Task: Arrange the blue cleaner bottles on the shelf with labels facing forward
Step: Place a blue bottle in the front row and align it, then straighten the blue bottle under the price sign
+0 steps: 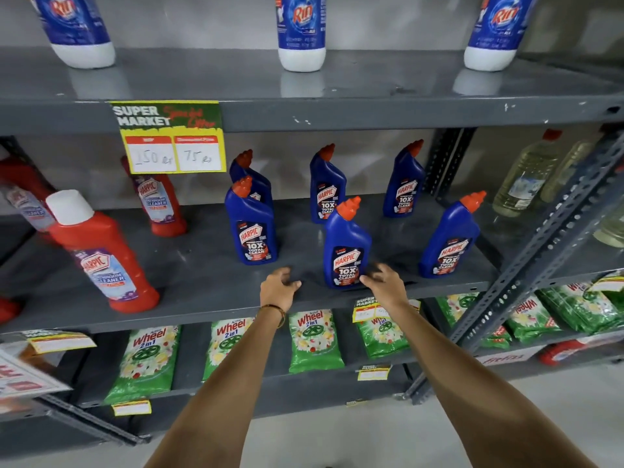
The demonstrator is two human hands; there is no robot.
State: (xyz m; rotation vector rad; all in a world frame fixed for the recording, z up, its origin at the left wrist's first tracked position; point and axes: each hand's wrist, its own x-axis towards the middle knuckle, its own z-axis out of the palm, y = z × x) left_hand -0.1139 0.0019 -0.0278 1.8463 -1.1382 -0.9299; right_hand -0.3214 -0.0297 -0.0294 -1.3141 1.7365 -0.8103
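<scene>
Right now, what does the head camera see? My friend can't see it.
Two bare hands, left hand and right hand, reach toward a blue cleaner bottle at the front of a grey shelf; neither grips it yet. Five more blue bottles stand around it, most labels facing forward, with red bottles to the left.

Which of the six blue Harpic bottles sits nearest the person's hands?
The front-middle blue bottle, standing at the shelf's front edge, directly between the left hand and right hand. The other five stand farther back or off to the sides.

Both arms outstretched, left hand (279,288) and right hand (383,282) loosely curled (empty).
</scene>
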